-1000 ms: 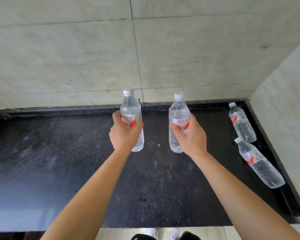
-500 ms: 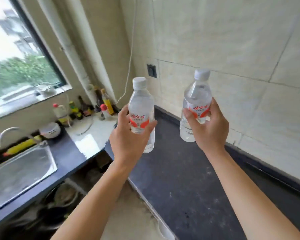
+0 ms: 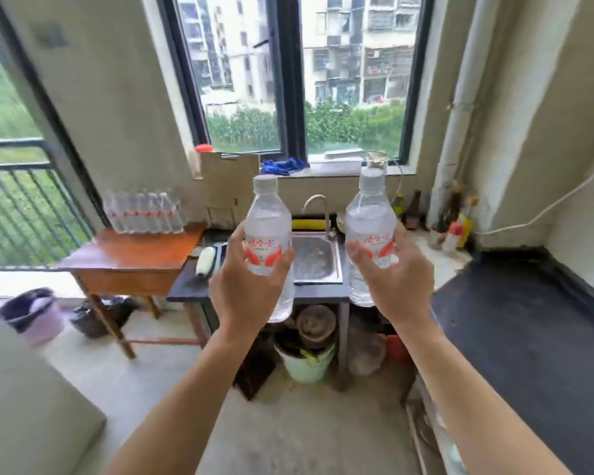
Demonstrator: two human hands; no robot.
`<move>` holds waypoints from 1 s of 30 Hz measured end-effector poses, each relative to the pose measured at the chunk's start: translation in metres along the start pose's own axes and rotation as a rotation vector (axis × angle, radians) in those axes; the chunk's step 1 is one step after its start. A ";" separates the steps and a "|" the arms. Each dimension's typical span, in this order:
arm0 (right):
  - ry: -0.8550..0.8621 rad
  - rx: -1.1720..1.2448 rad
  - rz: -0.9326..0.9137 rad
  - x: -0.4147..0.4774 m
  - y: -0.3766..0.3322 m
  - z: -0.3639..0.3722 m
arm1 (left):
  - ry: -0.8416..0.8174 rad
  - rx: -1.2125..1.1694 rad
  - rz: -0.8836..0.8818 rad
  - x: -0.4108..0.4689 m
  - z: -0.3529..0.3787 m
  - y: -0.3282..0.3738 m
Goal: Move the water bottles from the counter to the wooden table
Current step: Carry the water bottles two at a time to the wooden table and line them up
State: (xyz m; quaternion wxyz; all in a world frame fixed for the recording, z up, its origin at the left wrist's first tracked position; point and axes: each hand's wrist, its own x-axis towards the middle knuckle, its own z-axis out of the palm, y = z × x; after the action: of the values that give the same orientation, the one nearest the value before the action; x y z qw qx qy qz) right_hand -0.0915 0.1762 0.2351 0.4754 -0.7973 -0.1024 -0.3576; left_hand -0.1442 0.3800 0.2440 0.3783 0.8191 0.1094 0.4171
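Note:
My left hand (image 3: 246, 296) grips a clear water bottle (image 3: 267, 217) with a red-and-white label, held upright in the air. My right hand (image 3: 396, 282) grips a second, matching water bottle (image 3: 370, 214), also upright, at about the same height. Both are in front of me, over the floor. The wooden table (image 3: 127, 255) stands ahead to the left, with several water bottles (image 3: 143, 212) in a row at its back edge. The dark counter (image 3: 528, 323) runs along my right side.
A steel sink (image 3: 318, 258) with a tap sits straight ahead under the window. Buckets and pots (image 3: 306, 354) stand below it. A purple bin (image 3: 31, 313) is on the floor at left. Sauce bottles (image 3: 453, 221) crowd the right corner.
I have lifted both bottles off the dark counter and turned left. The view now faces the window, the sink and the wooden table instead of the tiled wall.

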 end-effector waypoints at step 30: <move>-0.243 0.288 -0.022 0.068 -0.172 0.664 | 0.207 0.087 -0.196 0.412 -0.128 -0.444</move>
State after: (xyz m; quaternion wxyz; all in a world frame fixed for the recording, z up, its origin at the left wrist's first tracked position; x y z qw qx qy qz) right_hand 0.1851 0.8064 0.2047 0.5650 -0.7571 -0.2178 -0.2453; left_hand 0.0769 0.9579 0.2223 0.3679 0.7729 0.2452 0.4550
